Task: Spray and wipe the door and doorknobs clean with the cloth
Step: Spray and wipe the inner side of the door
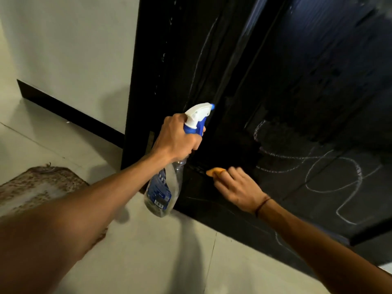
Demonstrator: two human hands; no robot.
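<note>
Black paint covers the door (275, 92) in front of me, and white chalk scribbles (331, 177) loop across its lower panel on the right side. My left hand (178, 141) is wrapped around the neck of a spray bottle (163, 187), a tight grip with the fingers curled under the white and blue trigger head (198, 117), whose nozzle points at the door. Its clear body with a blue label hangs below my wrist, just beside the door's lower edge.

My right hand (237, 187) lies against the lower part of the door with the fingers spread fairly straight, pressing an orange cloth (214, 172) onto the surface. Only a small corner of it shows past my fingertips; the remainder is hidden under the palm. A thin dark band (262, 205) circles that wrist.

To the left, a pale wall (74, 49) meets a dark skirting board (70, 115). Light floor tiles (159, 251) run beneath my arms, and a brown, worn doormat (40, 187) lies on them at the far left, partly covered by my left forearm.
</note>
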